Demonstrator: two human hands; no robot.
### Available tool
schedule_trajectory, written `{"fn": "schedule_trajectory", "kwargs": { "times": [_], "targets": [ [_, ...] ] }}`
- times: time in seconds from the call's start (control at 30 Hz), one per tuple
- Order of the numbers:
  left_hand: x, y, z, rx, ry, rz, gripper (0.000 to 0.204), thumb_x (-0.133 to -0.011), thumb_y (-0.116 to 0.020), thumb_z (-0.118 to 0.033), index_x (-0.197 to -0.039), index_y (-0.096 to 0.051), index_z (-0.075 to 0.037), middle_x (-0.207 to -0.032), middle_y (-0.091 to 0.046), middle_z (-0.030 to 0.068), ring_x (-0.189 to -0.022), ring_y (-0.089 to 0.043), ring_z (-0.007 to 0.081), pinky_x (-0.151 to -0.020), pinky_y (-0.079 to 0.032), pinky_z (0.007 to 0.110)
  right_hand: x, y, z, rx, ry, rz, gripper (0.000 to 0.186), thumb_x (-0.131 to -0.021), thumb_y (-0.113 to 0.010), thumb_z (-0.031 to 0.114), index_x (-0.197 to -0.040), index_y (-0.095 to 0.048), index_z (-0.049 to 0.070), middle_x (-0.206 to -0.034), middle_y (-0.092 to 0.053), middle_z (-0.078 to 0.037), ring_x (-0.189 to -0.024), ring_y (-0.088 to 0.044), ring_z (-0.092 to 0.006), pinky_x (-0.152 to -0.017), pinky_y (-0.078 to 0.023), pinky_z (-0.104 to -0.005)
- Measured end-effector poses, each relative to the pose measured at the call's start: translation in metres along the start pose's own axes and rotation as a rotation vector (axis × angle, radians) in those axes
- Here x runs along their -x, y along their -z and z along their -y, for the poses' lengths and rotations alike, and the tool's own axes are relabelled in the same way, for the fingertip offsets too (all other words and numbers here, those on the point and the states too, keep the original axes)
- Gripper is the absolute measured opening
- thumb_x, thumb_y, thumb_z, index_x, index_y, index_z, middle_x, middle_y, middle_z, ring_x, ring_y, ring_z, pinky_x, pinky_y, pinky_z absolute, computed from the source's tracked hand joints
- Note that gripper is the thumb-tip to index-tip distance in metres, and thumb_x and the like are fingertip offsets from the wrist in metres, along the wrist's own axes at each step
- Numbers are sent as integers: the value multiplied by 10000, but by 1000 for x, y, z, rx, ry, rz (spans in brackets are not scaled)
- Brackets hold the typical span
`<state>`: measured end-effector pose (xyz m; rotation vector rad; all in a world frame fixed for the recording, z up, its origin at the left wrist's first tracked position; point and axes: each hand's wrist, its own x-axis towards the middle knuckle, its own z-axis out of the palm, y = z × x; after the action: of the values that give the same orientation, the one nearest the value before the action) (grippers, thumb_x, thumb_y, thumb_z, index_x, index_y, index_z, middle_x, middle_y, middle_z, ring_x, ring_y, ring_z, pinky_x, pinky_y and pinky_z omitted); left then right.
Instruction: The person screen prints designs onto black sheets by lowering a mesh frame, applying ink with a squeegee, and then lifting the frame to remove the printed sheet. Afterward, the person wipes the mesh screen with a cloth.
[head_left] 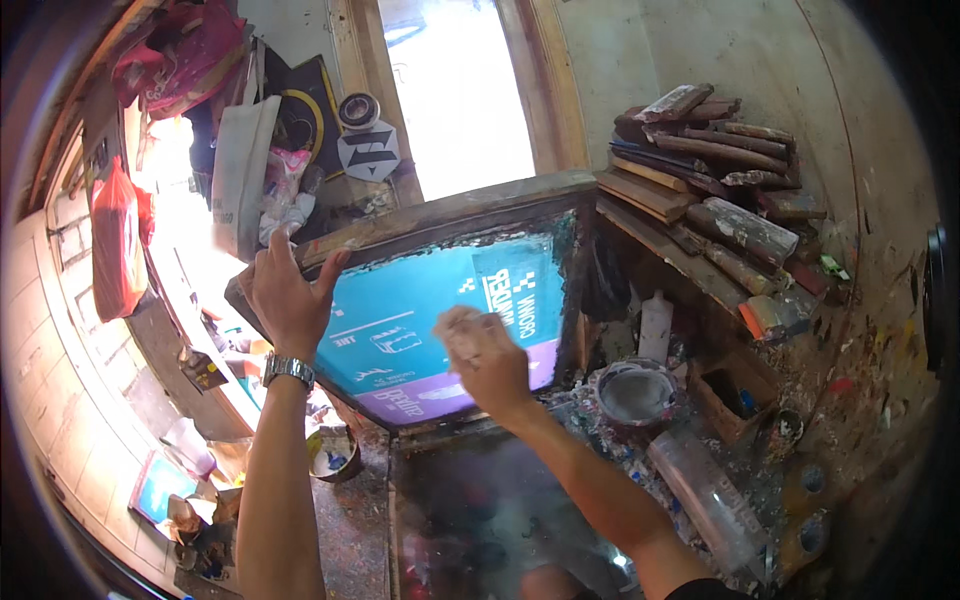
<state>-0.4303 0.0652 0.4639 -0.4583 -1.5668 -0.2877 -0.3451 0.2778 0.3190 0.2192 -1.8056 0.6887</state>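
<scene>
A wooden screen-printing frame stands tilted in front of me, its mesh teal with a purple lower band and pale stencilled lettering and shapes. My left hand, with a metal watch at the wrist, is closed over the frame's upper left corner. Against the middle of the mesh, my right hand holds a crumpled, pale beige rag. Blur from motion softens the rag and fingers slightly. The frame's lower edge meets a dark, glossy tabletop.
Wooden-handled squeegees lie piled at the far right. Right of the frame are a round paint-smeared tub, a clear plastic cylinder and an open box. A small can sits near my left forearm. A red plastic bag hangs at left.
</scene>
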Motion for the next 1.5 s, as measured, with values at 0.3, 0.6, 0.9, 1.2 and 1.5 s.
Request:
{"fn": "schedule_trajectory", "kwargs": {
  "times": [0.3, 0.6, 0.9, 1.2, 1.5],
  "targets": [
    [-2, 0, -8, 41, 37, 30, 740, -883, -573, -722, -1235, -574, -71, -1006, -657, 174, -950, -632, 333, -879, -407, 456, -30, 0, -4, -30, -288, -211, 328, -919, -661, 263, -1153, -555, 58, -1071, -619, -180, -882, -683, -407, -704, -578, -502],
    [8, 15, -3, 0, -1, -13, 744, -892, -560, -724, -1251, -567, -73, -979, -649, 163, -929, -627, 338, -850, -433, 459, -14, 32, 13, -385, -258, -664, 270, -971, -689, 209, -1117, -593, 3, -1005, -642, -118, -882, -639, -193, -765, -534, -347],
    [10, 19, 3, -14, -23, -26, 748, -837, -629, -720, -1182, -587, -58, -916, -618, 137, -885, -608, 322, -825, -416, 435, -27, 17, 20, 85, 261, -223, 175, -891, -685, 131, -1065, -673, 146, -1053, -604, -97, -730, -676, -305, -636, -578, -397],
    [12, 12, -5, 40, 11, 6, 773, -851, -597, -737, -1200, -573, -47, -997, -641, 157, -972, -604, 350, -881, -381, 453, 42, 54, -24, 69, -126, -507, 200, -942, -690, 181, -1112, -664, 79, -1047, -603, -156, -899, -647, -369, -679, -554, -440],
    [11, 17, 6, 20, -6, -18, 722, -871, -578, -732, -1253, -579, -119, -975, -646, 125, -938, -619, 301, -893, -393, 425, 15, 28, 37, 71, 292, 55, 249, -882, -663, 159, -1129, -633, 154, -982, -628, -99, -821, -681, -282, -648, -599, -383]
  ]
}}
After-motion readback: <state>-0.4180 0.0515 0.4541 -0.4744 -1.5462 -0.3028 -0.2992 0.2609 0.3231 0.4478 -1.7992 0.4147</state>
